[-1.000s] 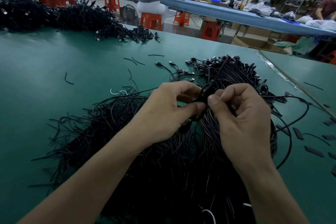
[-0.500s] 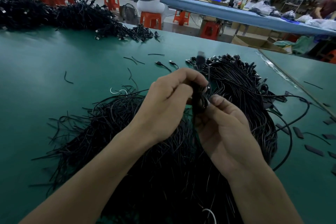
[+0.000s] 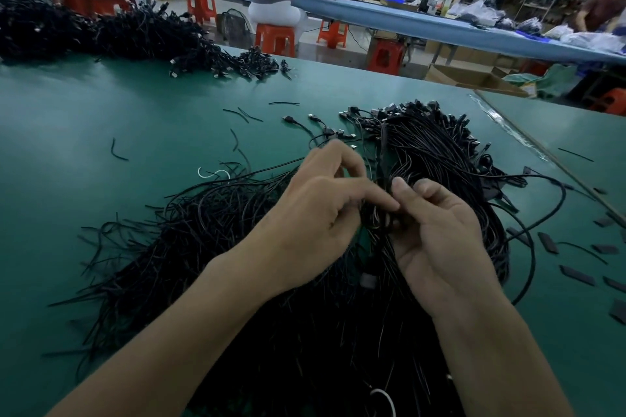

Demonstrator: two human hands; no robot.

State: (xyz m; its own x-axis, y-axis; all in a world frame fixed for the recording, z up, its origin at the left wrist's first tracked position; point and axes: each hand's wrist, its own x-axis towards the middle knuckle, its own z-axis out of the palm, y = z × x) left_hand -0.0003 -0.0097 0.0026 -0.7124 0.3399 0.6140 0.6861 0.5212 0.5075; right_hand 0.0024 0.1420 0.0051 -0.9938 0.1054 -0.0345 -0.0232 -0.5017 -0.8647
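- L hand [image 3: 320,210]: fingers curled; thumb + index tip pinch the cable bunch [image 3: 379,217] from its left side. Other fingers are bent above it, gripping nothing visible.
- R hand [image 3: 437,240]: palm turned up/inward, fingers curled round the same bunch from the right. Thumb tip is up, right beside the L thumb.
- Cable bunch: thin black leads held between both hands, just above the cable heap [image 3: 176,247], right of worktop centre. Motion blur, so can't tell strand count.
- Cable heap: runs from the near edge under both forearms up to mid worktop. Plug ends fan toward the far right, cut ends splay left.
- Worktop [image 3: 101,152]: green mat. Widest open room is left of the heap, out to the left edge. There's also a bare band btwn the heap and the far edge.
- Second heap [image 3: 111,34]: along the far-left edge, well apart from the hands.
- Loose plug leads [image 3: 298,122]: just beyond the L fingers on the heap's far side, w/ short offcuts near them.
- R side is tight: the seam [image 3: 569,176] runs diagonally near the heap's right flank. Black strips [image 3: 577,276] are scattered btwn the heap and the near-right corner.
- White tie [image 3: 213,173]: at the heap's far-left fringe.
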